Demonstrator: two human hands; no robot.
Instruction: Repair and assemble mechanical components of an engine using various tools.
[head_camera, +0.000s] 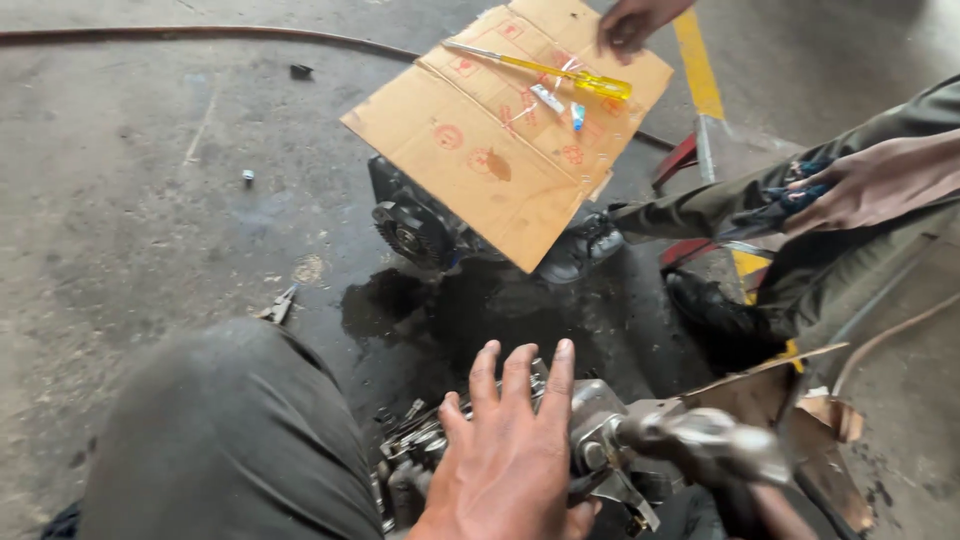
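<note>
The left hand is laid flat, fingers spread, on the greasy engine part; slipping seems possible. The right hand is unseen.

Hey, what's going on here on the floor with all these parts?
A person crouches on an oil-stained concrete floor, one hand spread flat on a greasy metal engine part; which hand it is, I cannot tell. Ahead, a sheet of cardboard lies over another machine and carries a yellow-handled screwdriver. A co-worker's hand hovers at its far edge.
</note>
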